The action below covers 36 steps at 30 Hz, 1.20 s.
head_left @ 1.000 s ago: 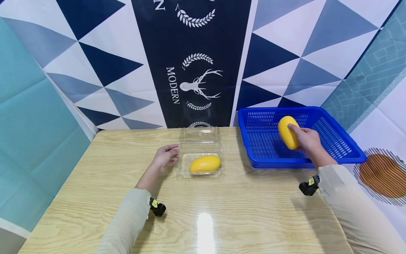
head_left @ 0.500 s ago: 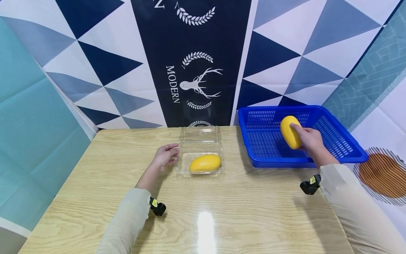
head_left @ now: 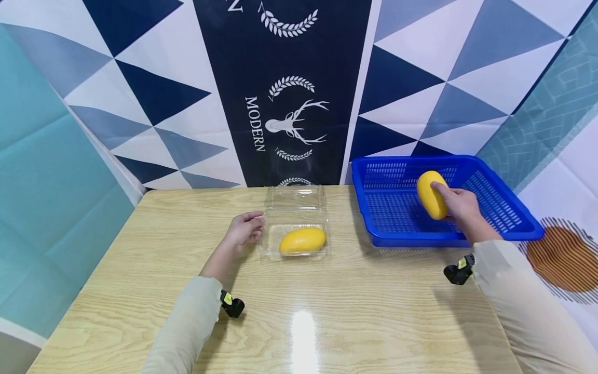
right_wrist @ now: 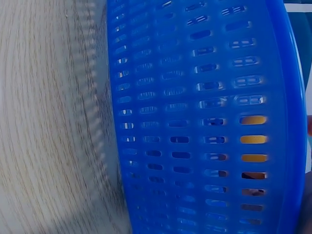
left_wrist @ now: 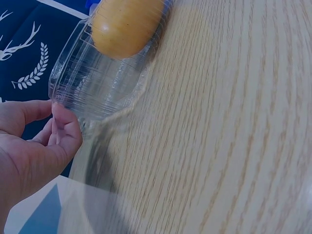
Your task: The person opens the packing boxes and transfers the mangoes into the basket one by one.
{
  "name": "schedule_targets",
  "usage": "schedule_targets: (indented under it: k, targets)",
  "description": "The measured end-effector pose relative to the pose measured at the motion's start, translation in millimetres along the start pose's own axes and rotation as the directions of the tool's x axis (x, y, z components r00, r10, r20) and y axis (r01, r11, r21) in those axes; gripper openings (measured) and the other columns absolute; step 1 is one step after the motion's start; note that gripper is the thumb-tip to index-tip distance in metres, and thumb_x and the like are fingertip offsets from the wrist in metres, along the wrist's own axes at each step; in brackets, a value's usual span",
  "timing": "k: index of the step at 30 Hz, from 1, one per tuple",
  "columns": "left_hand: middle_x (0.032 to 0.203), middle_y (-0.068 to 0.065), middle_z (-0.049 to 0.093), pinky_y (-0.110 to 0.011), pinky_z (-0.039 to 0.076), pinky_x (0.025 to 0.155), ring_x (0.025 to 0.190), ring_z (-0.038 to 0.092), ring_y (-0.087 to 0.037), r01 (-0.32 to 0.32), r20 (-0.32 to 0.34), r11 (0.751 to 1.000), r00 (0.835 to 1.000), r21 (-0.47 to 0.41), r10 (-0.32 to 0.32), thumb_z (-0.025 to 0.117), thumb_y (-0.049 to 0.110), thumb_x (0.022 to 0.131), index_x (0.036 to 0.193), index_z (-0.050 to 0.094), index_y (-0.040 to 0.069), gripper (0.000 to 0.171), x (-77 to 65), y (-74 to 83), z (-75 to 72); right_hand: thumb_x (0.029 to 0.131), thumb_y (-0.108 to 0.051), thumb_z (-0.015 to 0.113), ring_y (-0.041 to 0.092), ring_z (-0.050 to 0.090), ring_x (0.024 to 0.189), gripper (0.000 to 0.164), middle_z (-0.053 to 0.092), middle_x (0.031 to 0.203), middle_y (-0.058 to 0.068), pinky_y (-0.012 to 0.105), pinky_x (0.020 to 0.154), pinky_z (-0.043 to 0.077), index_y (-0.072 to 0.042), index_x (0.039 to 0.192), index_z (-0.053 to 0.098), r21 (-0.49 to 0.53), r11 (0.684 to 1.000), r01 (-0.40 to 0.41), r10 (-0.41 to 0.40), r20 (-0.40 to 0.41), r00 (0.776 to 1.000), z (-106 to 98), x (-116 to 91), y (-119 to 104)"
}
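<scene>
My left hand (head_left: 245, 230) is at the left side of a clear plastic clamshell box (head_left: 271, 234). In the left wrist view, its thumb and a finger pinch the box's rim at a corner. The lid (head_left: 295, 198) stands open at the back. One yellow mango (head_left: 302, 240) lies inside, near the front wall. My right hand (head_left: 460, 205) grips another mango (head_left: 432, 195), held tilted over the blue basket (head_left: 411, 240). The right wrist view shows mostly the slotted basket wall (right_wrist: 190, 112), with yellow visible through several slots and most of the hand hidden.
Both the clamshell box and the basket rest on a light wooden table (head_left: 261, 322), toward its back edge. A patterned cloth (head_left: 289, 78) hangs right behind them. Small black wrist cameras stick out from both sleeves.
My right hand has drifted slightly to the right with the mango, still over the basket. The left hand and the clamshell box have stayed in place.
</scene>
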<state>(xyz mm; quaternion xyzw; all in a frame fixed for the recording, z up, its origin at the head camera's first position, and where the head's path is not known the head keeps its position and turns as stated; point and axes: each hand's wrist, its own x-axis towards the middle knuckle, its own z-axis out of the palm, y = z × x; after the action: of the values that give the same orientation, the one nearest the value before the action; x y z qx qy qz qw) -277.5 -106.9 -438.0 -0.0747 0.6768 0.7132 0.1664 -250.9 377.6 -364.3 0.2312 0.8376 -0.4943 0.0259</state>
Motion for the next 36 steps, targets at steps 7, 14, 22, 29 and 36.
schedule_targets:
  k: [7, 14, 22, 29, 36]
  targets:
    - [0.101, -0.009, 0.054, -0.015, 0.047, 0.057, 0.068, 0.053, -0.008, -0.001, -0.001, 1.0, 1.0, 0.011, 0.001, 0.054, 0.007, 0.094, 0.137, 0.042, 0.001, 0.045, -1.0, 2.8, 0.4, 0.083, -0.07, 0.043, 0.009, 0.052, 0.074, 0.099, 0.044, 0.118, 0.016, 0.034, 0.074, 0.057, 0.007, 0.143, 0.028, -0.01, 1.0, 0.01, -0.01, 0.006, 1.0, -0.9, 1.8, -1.7]
    - [0.104, -0.01, 0.054, -0.015, 0.047, 0.057, 0.067, 0.053, -0.007, -0.003, 0.001, 1.0, 1.0, 0.019, 0.003, 0.053, 0.008, 0.094, 0.137, 0.042, 0.001, 0.045, 0.2, 4.1, 0.7, 0.083, -0.071, 0.042, 0.013, 0.052, 0.079, 0.099, 0.044, 0.119, 0.017, 0.03, 0.07, 0.057, 0.008, 0.142, 0.029, -0.027, 1.0, -0.002, 0.002, 0.005, 1.0, -1.4, 4.5, -1.8]
    - [0.099, -0.009, 0.054, -0.015, 0.047, 0.056, 0.066, 0.053, -0.007, -0.001, -0.001, 1.0, 1.0, 0.014, 0.001, 0.054, 0.008, 0.094, 0.137, 0.043, 0.001, 0.045, 0.4, 3.6, 1.2, 0.083, -0.07, 0.042, 0.015, 0.052, 0.082, 0.099, 0.043, 0.119, 0.018, 0.037, 0.078, 0.057, 0.009, 0.142, 0.028, -0.027, 1.0, -0.005, 0.006, 0.009, 1.0, 0.1, 7.0, -0.6]
    - [0.096, -0.007, 0.054, -0.015, 0.047, 0.056, 0.065, 0.053, -0.007, -0.008, -0.007, 1.0, 1.0, 0.009, 0.009, 0.054, 0.007, 0.093, 0.136, 0.043, 0.0, 0.045, -0.2, 2.4, 1.6, 0.084, -0.07, 0.04, 0.021, 0.051, 0.089, 0.099, 0.043, 0.119, 0.019, 0.044, 0.088, 0.053, 0.01, 0.141, 0.029, -0.046, 0.999, -0.02, 0.02, 0.017, 1.0, 0.6, 9.9, 1.5]
    - [0.092, -0.004, 0.053, -0.015, 0.047, 0.055, 0.065, 0.052, -0.006, -0.01, -0.007, 1.0, 1.0, 0.012, 0.01, 0.054, 0.007, 0.093, 0.135, 0.044, -0.001, 0.044, -0.2, 0.3, 1.7, 0.083, -0.071, 0.04, 0.02, 0.051, 0.088, 0.1, 0.043, 0.119, 0.02, 0.046, 0.091, 0.051, 0.011, 0.14, 0.03, -0.064, 0.998, -0.026, 0.029, 0.042, 0.999, -0.1, 11.7, 3.0]
